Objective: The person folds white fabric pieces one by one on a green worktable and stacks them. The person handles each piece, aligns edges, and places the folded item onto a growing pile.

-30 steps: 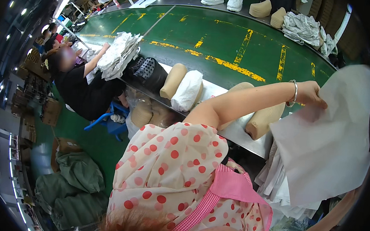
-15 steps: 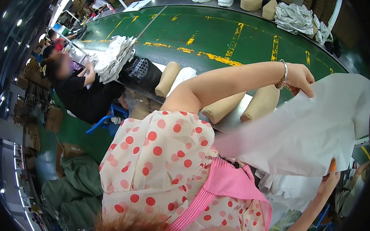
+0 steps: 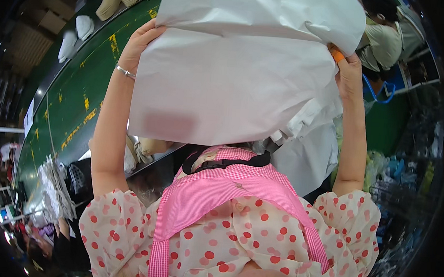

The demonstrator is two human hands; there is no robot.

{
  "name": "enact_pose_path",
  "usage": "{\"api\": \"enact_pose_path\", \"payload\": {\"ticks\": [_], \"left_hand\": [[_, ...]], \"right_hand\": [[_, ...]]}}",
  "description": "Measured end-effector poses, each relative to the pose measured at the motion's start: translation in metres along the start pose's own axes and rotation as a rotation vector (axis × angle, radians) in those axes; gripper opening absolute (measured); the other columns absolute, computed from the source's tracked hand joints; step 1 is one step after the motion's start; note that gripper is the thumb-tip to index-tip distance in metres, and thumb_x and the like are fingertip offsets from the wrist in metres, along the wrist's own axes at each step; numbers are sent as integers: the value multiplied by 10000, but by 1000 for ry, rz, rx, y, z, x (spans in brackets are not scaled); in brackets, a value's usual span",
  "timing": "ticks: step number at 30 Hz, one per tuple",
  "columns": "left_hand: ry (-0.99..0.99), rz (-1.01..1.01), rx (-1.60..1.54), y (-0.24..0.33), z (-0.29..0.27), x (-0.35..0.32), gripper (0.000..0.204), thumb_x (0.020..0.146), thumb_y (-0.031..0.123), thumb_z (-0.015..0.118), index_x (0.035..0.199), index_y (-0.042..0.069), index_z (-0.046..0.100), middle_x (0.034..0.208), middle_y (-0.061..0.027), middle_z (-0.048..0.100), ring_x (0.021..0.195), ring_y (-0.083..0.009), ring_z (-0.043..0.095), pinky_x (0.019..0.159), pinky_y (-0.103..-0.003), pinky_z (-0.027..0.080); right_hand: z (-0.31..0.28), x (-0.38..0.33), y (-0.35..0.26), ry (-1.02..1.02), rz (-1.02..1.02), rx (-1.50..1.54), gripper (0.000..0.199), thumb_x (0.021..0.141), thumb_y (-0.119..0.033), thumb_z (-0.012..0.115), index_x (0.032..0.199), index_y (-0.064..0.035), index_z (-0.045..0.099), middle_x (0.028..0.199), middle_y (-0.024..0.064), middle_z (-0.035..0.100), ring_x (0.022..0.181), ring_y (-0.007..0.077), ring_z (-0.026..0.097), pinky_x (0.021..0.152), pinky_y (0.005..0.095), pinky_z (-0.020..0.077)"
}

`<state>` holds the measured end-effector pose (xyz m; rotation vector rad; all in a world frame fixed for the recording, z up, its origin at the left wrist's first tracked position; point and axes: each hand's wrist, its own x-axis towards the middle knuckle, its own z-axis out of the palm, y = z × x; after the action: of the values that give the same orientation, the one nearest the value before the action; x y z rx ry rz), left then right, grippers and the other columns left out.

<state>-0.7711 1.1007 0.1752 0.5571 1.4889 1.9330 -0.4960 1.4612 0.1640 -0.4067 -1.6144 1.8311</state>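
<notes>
I'm watching the white sheet spreading across 12 o'clock, no longer hanging toward 3. At 11, the left hand is pinching 1 edge; at 2, the right hand is gripping another, so 2 hands are controlling it.

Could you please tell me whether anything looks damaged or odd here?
The white sheet is creased across rather than flat, and the yellow lines on the green surface look patchy and broken, perhaps worn.
</notes>
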Motion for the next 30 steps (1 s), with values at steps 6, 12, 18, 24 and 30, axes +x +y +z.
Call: {"api": "enact_pose_path", "payload": {"ticks": [6, 12, 18, 24, 30], "left_hand": [[-136, 126, -256, -26, -2, 19, 177, 890, 7, 517, 1020, 40, 631, 937, -68, 657, 783, -119, 640, 658, -248, 547], [-228, 270, -376, -13, 8, 40, 179, 878, 3, 531, 1023, 29, 632, 943, -94, 666, 823, -173, 653, 696, -300, 564], [-415, 183, -299, -28, 26, 95, 100, 889, 48, 510, 951, 33, 587, 916, -69, 637, 792, -156, 647, 665, -275, 560], [-416, 34, -228, 7, 54, 85, 259, 837, 218, 510, 1015, 61, 614, 844, 3, 611, 746, -53, 576, 644, -175, 467], [-465, 130, 95, 21, 70, 83, 754, 840, 498, 582, 1425, 141, 266, 1199, -77, 526, 1087, -152, 503, 935, -325, 406]], "right_hand": [[-40, -25, -21, -19, -298, -130, 174, 830, 60, 560, 927, -22, 678, 960, 59, 653, 948, 142, 597, 870, 269, 470], [-44, -43, -69, 113, -589, -344, 215, 817, 35, 618, 1016, -48, 618, 1089, 88, 601, 988, 167, 574, 846, 296, 490], [-16, -36, -113, -141, -877, -633, 159, 791, -68, 660, 940, -36, 615, 1166, 133, 558, 1039, 208, 545, 880, 284, 431], [-17, -22, -122, -270, -974, -697, 86, 737, -81, 689, 743, -17, 632, 1151, 150, 568, 1017, 196, 549, 846, 248, 405], [25, -59, -197, 35, -939, -742, 155, 824, -102, 608, 948, -13, 629, 934, 61, 619, 853, 113, 580, 743, 239, 474]]}}
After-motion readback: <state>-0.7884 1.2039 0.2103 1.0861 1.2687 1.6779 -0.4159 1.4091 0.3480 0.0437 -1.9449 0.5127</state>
